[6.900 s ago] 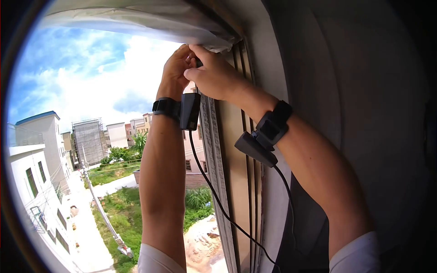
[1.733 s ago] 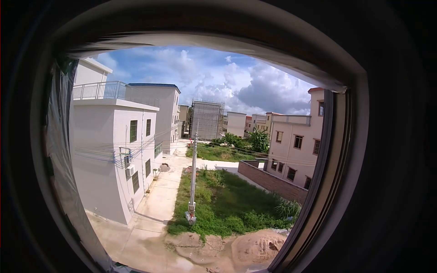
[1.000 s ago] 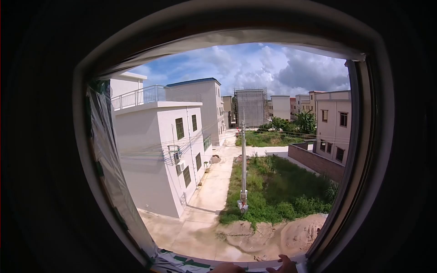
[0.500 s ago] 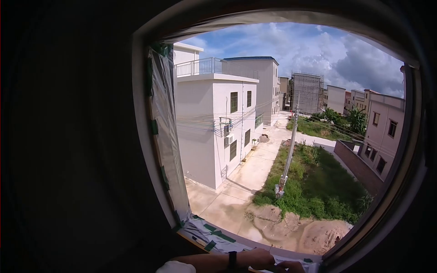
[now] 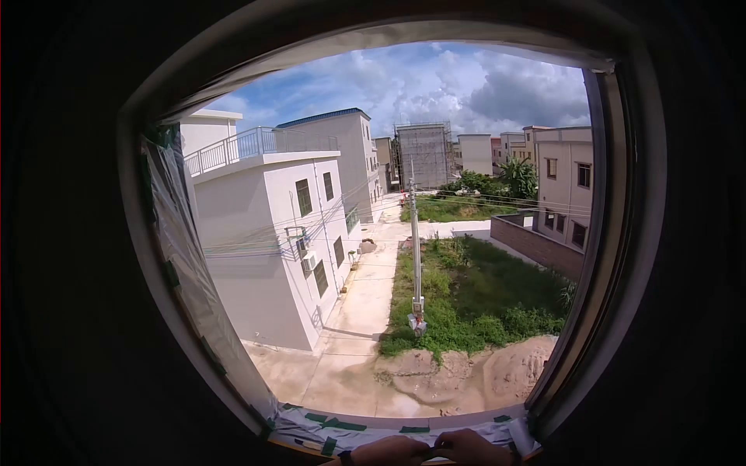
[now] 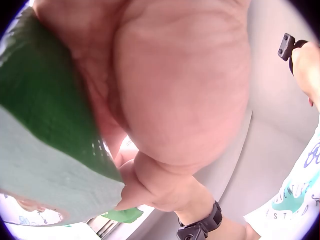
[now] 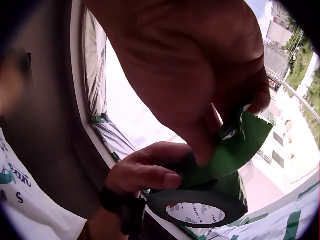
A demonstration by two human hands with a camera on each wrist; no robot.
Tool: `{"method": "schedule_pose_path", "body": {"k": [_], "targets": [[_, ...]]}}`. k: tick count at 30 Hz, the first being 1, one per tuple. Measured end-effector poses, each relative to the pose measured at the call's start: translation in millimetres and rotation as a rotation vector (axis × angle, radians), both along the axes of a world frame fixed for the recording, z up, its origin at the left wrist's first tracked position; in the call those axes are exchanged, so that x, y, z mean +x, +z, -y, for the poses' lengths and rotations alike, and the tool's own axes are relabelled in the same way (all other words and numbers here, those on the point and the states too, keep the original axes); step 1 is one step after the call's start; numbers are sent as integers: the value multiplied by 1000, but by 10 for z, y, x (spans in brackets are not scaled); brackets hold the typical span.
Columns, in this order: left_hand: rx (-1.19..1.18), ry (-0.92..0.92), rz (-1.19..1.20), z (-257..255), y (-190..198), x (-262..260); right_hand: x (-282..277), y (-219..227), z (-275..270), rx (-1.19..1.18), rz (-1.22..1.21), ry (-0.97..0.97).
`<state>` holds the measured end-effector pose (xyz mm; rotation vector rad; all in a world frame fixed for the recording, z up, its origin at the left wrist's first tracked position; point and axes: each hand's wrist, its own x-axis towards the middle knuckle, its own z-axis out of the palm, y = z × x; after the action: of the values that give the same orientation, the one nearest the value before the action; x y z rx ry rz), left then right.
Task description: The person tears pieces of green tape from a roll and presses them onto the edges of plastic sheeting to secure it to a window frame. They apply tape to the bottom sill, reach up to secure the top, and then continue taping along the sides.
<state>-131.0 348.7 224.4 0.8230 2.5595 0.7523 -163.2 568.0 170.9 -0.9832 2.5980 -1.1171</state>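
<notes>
Low in the head view, my left hand [image 5: 392, 450] and right hand [image 5: 470, 448] meet just over the window sill. The right wrist view shows a roll of green tape [image 7: 234, 206] with a white printed core. Fingers of my left hand [image 7: 142, 172] grip the roll at its edge. Above it, my right hand [image 7: 185, 75] pinches a short strip of tape [image 7: 240, 150] that rises from the roll and has a jagged end. In the left wrist view, the tape roll [image 6: 45, 95] lies against my left palm [image 6: 180, 85], with the right hand [image 6: 155, 185] beyond.
Plastic film [image 5: 303, 427] covers the sill, held by several green tape patches [image 5: 342, 424]. More film [image 5: 186, 241] hangs along the left window frame, and a window track [image 5: 594, 272] runs up the right. Beyond the opening are a lower street, buildings and a utility pole [image 5: 416, 248].
Both hands were at the upper right window corner, then out of the head view. They have come together over the sill. The head view has swung left, then back right.
</notes>
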Motion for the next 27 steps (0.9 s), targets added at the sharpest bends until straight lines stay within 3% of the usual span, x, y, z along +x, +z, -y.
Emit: {"method": "schedule_pose_path", "body": {"k": [2,3,6,9,14,19,27], "targets": [[22,-39,5,5,-33,-10,-17,-146,31,-45,-264,-38],[53,-64,10,5,-72,-27,6,-48,1,-59,-261,-119],[11,-114,77,-64,-16,-23,-15,141,-68,198,-92,68],[-18,-102,128,-123,15,-17,23,258,-118,329,49,62],[52,-117,161,-140,-91,-59,-159,-36,-222,327,57,116],[34,-142,124,-185,-94,-85,-28,162,-279,290,131,80],[53,-121,77,-419,-98,28,56,235,-452,496,50,32]]}}
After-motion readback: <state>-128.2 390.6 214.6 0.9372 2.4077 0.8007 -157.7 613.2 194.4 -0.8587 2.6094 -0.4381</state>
